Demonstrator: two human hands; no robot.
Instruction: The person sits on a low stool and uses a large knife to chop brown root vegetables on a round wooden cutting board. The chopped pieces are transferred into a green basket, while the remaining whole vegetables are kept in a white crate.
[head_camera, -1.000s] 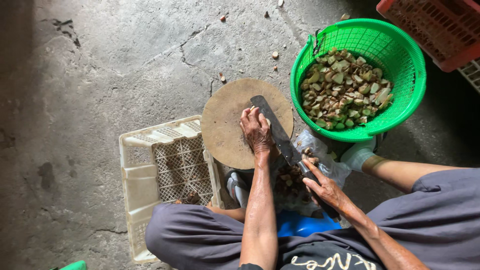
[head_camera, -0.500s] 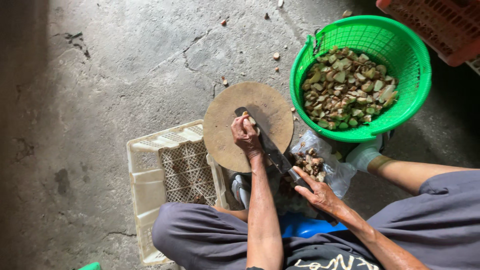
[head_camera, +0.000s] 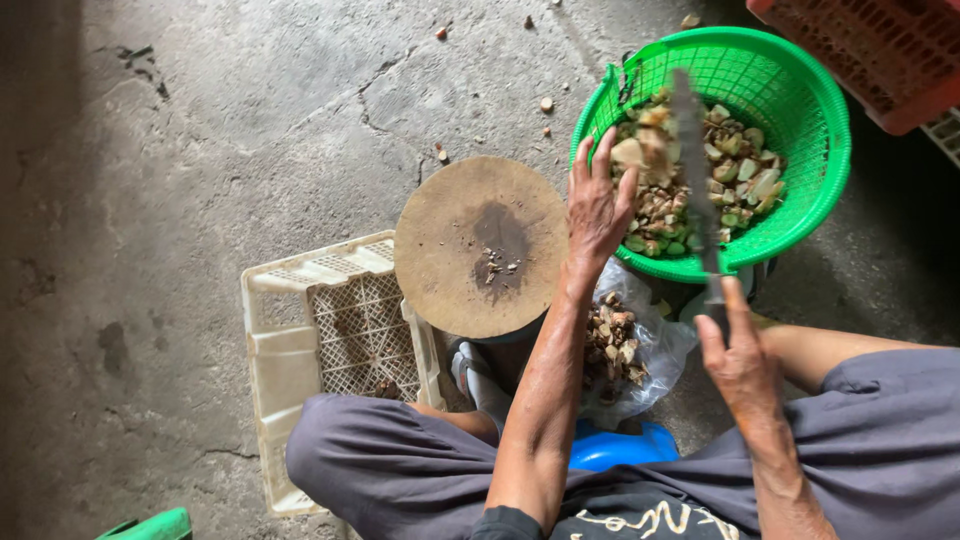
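Note:
My left hand (head_camera: 597, 205) reaches over the near rim of a green plastic basket (head_camera: 822, 200), fingers spread, with a pale cut piece (head_camera: 630, 152) just off its fingertips. The basket holds several green and tan cut pieces (head_camera: 745, 170). My right hand (head_camera: 740, 365) grips the handle of a long knife (head_camera: 692, 160), whose blade points away from me over the basket. A round wooden chopping board (head_camera: 450, 250) lies to the left with a dark stain and a few scraps on it.
A clear plastic bag of brown pieces (head_camera: 615, 345) sits between my knees beside a blue stool (head_camera: 610, 450). A white plastic crate (head_camera: 290, 340) lies under the board's left side. A red crate (head_camera: 880, 50) stands behind the basket. The floor is cracked concrete (head_camera: 200, 150).
My left hand has left the chopping board and moved right to the basket. The knife has lifted off the board and swung over the basket.

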